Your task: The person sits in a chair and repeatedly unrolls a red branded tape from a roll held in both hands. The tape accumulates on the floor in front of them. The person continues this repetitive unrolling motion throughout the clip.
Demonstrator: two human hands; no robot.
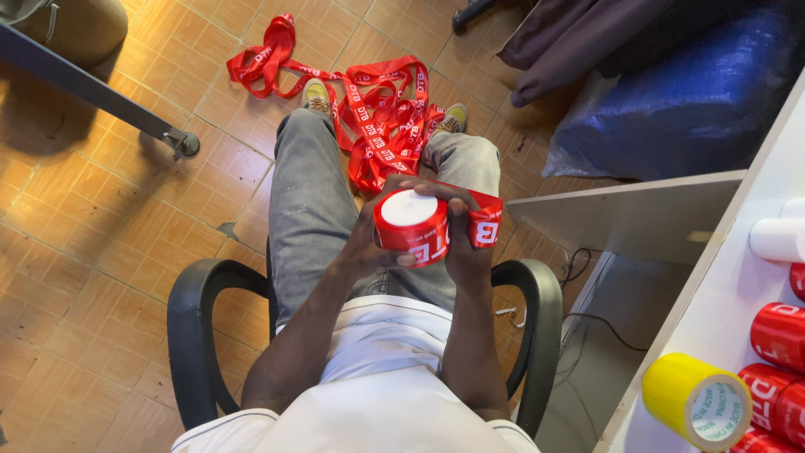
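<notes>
Down over the lap, both hands meet around a red roll of ribbon (411,226) with a white round top face turned up toward the camera. The left hand (369,243) wraps the roll's left side, its fingers closed round the near edge with fingertips showing on the red band. The right hand (465,239) closes on the roll's right side, fingers curled over the far edge, and it also pinches a loose strip of the same red ribbon (485,225) just right of the roll. So the roll sits squarely between the two palms, touching both, held above the knees.

From the hands the ribbon runs away to a tangled red heap (369,109) on the tiled floor (101,243), lying between and beyond the person's shoes. The person sits in a black armchair (189,327), in grey trousers and a white shirt.

At the right, a white shelf (738,294) carries a yellow roll (692,401) near the camera, several red rolls (780,335) beside it, and a white roll (776,237) farther along. A blue plastic-wrapped bundle (671,101) lies on the floor at far right.
</notes>
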